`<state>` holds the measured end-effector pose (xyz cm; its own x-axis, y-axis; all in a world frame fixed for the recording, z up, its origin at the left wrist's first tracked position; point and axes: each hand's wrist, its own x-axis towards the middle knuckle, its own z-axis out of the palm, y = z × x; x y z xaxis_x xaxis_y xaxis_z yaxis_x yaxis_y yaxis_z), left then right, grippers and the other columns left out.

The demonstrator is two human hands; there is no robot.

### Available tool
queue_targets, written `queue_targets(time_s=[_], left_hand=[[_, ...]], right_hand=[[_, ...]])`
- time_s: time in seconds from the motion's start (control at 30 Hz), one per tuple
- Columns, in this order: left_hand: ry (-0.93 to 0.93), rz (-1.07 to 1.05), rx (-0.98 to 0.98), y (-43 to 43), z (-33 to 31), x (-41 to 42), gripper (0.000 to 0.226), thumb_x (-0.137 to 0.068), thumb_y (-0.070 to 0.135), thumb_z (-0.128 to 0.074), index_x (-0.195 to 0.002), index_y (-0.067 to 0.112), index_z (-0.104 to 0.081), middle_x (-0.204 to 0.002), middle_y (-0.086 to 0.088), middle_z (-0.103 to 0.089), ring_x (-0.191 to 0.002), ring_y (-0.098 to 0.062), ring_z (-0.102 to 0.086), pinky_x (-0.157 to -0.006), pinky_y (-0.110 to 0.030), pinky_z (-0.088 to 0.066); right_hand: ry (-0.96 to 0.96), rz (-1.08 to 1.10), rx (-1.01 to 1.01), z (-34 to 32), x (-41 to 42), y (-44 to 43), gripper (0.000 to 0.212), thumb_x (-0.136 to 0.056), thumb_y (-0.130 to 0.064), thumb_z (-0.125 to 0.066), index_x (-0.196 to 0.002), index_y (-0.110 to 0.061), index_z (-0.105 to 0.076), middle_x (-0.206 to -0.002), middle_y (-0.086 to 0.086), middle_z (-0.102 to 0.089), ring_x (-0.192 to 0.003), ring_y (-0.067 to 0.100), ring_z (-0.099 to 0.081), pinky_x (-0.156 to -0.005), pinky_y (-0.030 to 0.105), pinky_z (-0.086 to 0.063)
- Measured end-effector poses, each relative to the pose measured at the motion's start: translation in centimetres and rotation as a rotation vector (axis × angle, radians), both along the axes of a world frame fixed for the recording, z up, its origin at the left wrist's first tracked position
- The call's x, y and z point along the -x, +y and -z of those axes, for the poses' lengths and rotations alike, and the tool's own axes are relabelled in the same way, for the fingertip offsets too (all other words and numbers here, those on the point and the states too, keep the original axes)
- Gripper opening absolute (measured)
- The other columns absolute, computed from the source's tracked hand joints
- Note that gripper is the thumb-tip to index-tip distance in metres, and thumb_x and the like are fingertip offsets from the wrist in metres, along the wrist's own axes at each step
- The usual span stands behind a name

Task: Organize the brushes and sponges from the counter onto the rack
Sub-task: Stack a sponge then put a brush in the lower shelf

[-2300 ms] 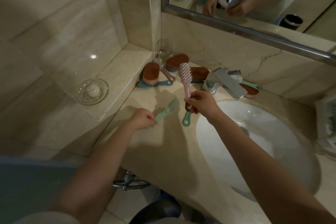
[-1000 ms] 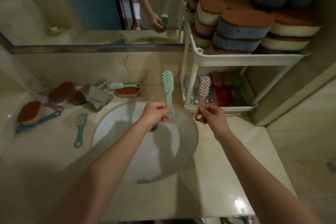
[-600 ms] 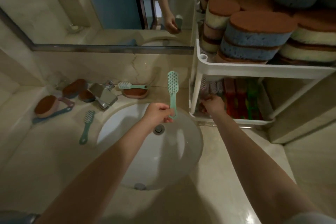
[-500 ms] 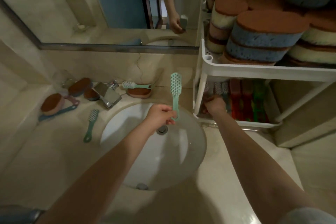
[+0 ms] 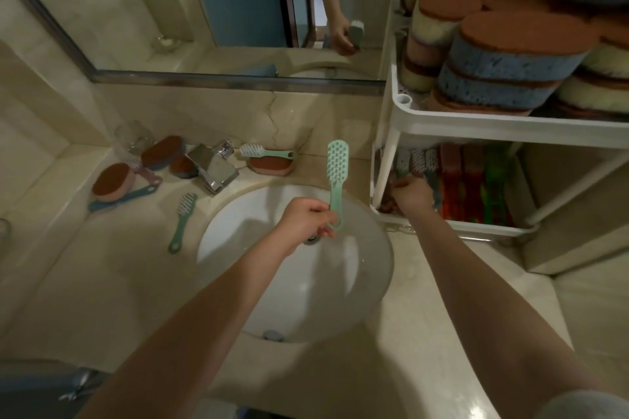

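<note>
Fingers of right hand (image 5: 413, 195) buried in rack (image 5: 476, 122) lower shelf, grip unreadable. Brushes (image 5: 456, 180) just beside them smear together. Sponges (image 5: 510, 54) above them clipped by top edge.

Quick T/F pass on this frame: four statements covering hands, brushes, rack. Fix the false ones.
1. The left hand holds a mint brush bristle-end up above the sink. True.
2. The right hand hangs idle over the sink. False: it reaches into the rack's lower shelf, beside stored brushes.
3. The rack's top shelf holds stacked sponges. True.
4. Every brush is already racked. False: a teal brush lies on the counter left of the sink.
</note>
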<state>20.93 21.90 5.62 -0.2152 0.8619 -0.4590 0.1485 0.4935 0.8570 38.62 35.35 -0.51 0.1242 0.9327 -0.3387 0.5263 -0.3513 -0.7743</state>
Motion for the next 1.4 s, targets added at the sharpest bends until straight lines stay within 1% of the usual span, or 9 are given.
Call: queue_targets(time_s=[0.2,0.4,0.7,0.8,0.93,1.03,1.13,1.23,1.4], left_hand=[[-0.053,0.120,-0.010,-1.6,0.7,-1.9,0.012,-0.084,-0.001,-0.063,-0.094,-0.005,-0.067,-0.072,-0.008,-0.067,-0.054,-0.007,-0.066,-0.059,-0.017,-0.055],[-0.096,0.204,0.007,-1.2,1.2,-7.6,0.017,-0.084,-0.002,-0.063,-0.099,-0.010,-0.064,-0.063,-0.005,-0.064,-0.044,-0.004,-0.062,-0.052,-0.014,-0.052],[-0.034,0.242,0.012,2.8,-0.4,-13.9,0.024,-0.085,0.000,-0.062,-0.107,-0.008,-0.061,-0.081,-0.014,-0.064,-0.037,-0.005,-0.059,-0.042,-0.014,-0.047],[0.079,0.184,-0.019,3.4,-0.5,-12.7,0.009,-0.086,0.008,-0.064,-0.089,0.000,-0.067,-0.072,-0.012,-0.065,-0.040,-0.007,-0.059,-0.049,-0.021,-0.052],[0.315,0.038,-0.123,3.6,-0.7,-9.1,0.025,-0.084,0.015,-0.065,-0.060,0.019,-0.057,-0.059,-0.001,-0.059,-0.058,-0.018,-0.064,-0.060,-0.029,-0.052],[0.309,-0.062,-0.178,3.9,-1.3,-7.5,0.006,-0.083,0.012,-0.063,-0.088,0.014,-0.063,-0.082,-0.001,-0.060,-0.080,-0.019,-0.059,-0.078,-0.032,-0.049],[0.232,-0.009,-0.186,4.4,-2.0,-7.2,0.037,-0.085,0.014,-0.064,-0.121,0.011,-0.055,-0.101,-0.001,-0.058,-0.092,-0.014,-0.054,-0.082,-0.026,-0.044],[0.202,0.008,-0.208,4.5,-2.2,-7.5,0.042,-0.086,0.014,-0.063,-0.126,0.009,-0.053,-0.106,-0.004,-0.057,-0.091,-0.012,-0.053,-0.074,-0.020,-0.041],[0.170,-0.004,-0.217,4.4,-1.8,-7.4,0.041,-0.087,0.012,-0.063,-0.127,0.007,-0.055,-0.107,-0.006,-0.059,-0.090,-0.012,-0.054,-0.074,-0.017,-0.040]], right_hand=[[0.151,0.031,-0.203,-2.9,-2.0,-4.0,0.006,-0.083,-0.011,-0.065,-0.088,-0.016,-0.065,-0.100,0.005,-0.067,-0.093,0.022,-0.062,-0.091,0.042,-0.051],[0.328,-0.076,-0.129,-4.1,-6.4,-8.5,0.016,-0.084,0.008,-0.058,-0.085,-0.005,-0.068,-0.078,0.004,-0.061,-0.051,0.000,-0.053,-0.046,0.012,-0.040],[0.361,-0.144,-0.180,-5.7,-9.6,-8.2,0.017,-0.085,-0.005,-0.067,-0.069,-0.009,-0.062,-0.058,-0.002,-0.052,-0.044,-0.002,-0.044,-0.048,0.015,-0.036],[0.366,-0.085,-0.132,-5.0,-8.7,-5.7,0.025,-0.086,-0.007,-0.066,-0.063,-0.013,-0.058,-0.048,-0.005,-0.052,-0.036,0.000,-0.043,-0.042,0.015,-0.036],[0.309,-0.008,-0.045,-3.8,-6.8,-1.5,0.027,-0.090,-0.010,-0.062,-0.063,-0.013,-0.058,-0.032,-0.005,-0.049,-0.026,0.002,-0.041,-0.033,0.014,-0.033],[0.233,-0.030,0.062,-2.1,-5.5,1.1,0.015,-0.091,-0.004,-0.058,-0.077,-0.007,-0.062,-0.053,0.004,-0.059,-0.045,0.015,-0.054,-0.045,0.022,-0.043],[0.051,-0.116,0.074,-0.2,-4.7,2.4,0.009,-0.088,-0.006,-0.061,-0.092,-0.009,-0.068,-0.088,0.012,-0.066,-0.076,0.025,-0.060,-0.068,0.032,-0.051],[-0.079,-0.199,0.037,0.2,-4.2,2.0,0.012,-0.086,-0.009,-0.063,-0.095,-0.007,-0.071,-0.104,0.016,-0.069,-0.091,0.031,-0.064,-0.083,0.035,-0.052],[-0.231,-0.280,-0.015,-0.3,-3.7,1.2,0.018,-0.087,-0.015,-0.060,-0.097,-0.008,-0.074,-0.103,0.013,-0.071,-0.100,0.030,-0.065,-0.071,0.021,-0.038]])
